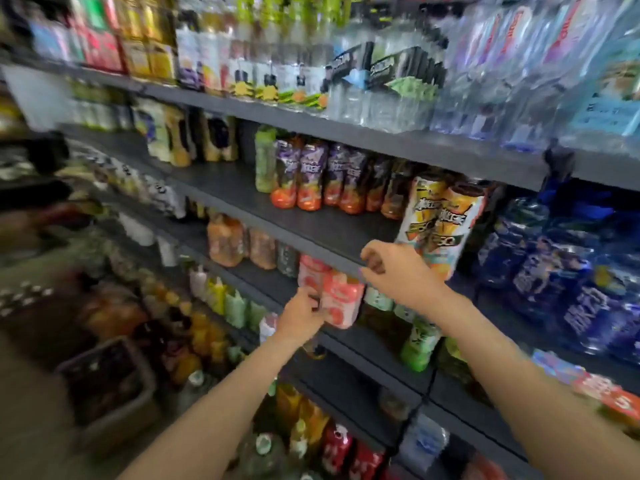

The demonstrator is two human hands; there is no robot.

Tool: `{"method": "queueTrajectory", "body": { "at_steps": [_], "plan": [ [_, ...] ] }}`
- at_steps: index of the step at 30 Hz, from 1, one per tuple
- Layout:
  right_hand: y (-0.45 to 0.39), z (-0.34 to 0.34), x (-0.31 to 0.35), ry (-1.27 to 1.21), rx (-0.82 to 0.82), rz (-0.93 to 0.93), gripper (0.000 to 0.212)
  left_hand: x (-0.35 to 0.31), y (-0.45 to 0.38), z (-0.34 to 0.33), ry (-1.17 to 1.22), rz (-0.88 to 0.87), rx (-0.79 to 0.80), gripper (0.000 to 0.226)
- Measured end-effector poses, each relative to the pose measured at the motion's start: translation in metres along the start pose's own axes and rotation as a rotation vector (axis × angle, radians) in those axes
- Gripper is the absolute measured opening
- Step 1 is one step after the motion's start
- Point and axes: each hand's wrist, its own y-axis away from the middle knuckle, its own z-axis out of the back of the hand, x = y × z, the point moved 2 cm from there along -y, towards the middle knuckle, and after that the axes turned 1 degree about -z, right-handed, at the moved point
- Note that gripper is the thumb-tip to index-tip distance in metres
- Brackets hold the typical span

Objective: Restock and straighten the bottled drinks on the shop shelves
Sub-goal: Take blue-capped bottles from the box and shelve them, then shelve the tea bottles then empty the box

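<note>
Both hands reach into dark shop shelves full of bottled drinks.

The left hand (300, 315) curls its fingers round the near side of a pink-labelled bottle pack (341, 299) standing at the front of a lower shelf. The right hand (391, 268) hovers just above it at the edge of the shelf board (311, 233), fingers loosely curled, holding nothing, near a tilted orange-labelled bottle pack (441, 220). Purple-labelled bottles (311, 174) stand further back.

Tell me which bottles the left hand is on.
The pink-labelled bottles at the shelf's front edge; the left hand touches their left side. The orange-bottomed, purple-labelled row stands one shelf higher, untouched.
</note>
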Motion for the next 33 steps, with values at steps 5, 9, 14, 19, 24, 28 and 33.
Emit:
{"method": "queueTrajectory", "body": {
  "at_steps": [5, 9, 14, 19, 24, 28, 33],
  "plan": [
    [-0.062, -0.091, 0.080, 0.086, 0.301, 0.159, 0.030, 0.111, 0.028, 0.108, -0.052, 0.217, -0.086, 0.033],
    [-0.113, -0.177, 0.160, 0.094, 0.467, 0.248, 0.032, 0.215, 0.051, 0.208, -0.037, 0.407, -0.129, 0.024],
    [-0.157, -0.290, 0.255, 0.078, 0.747, 0.286, 0.048, 0.328, 0.072, 0.332, -0.029, 0.650, -0.297, 0.016],
    [-0.209, -0.374, 0.317, 0.047, 0.855, 0.242, 0.041, 0.399, 0.077, 0.422, -0.056, 0.763, -0.367, 0.026],
    [-0.272, -0.473, 0.357, 0.043, 0.992, 0.267, 0.031, 0.468, 0.051, 0.469, -0.066, 0.834, -0.328, 0.024],
    [-0.331, -0.567, 0.383, 0.027, 1.077, 0.272, 0.016, 0.535, 0.006, 0.501, -0.142, 0.857, -0.185, 0.023],
    [-0.410, -0.693, 0.402, 0.019, 1.087, 0.204, 0.023, 0.630, -0.068, 0.544, -0.191, 0.923, -0.131, 0.024]
  ]
}}
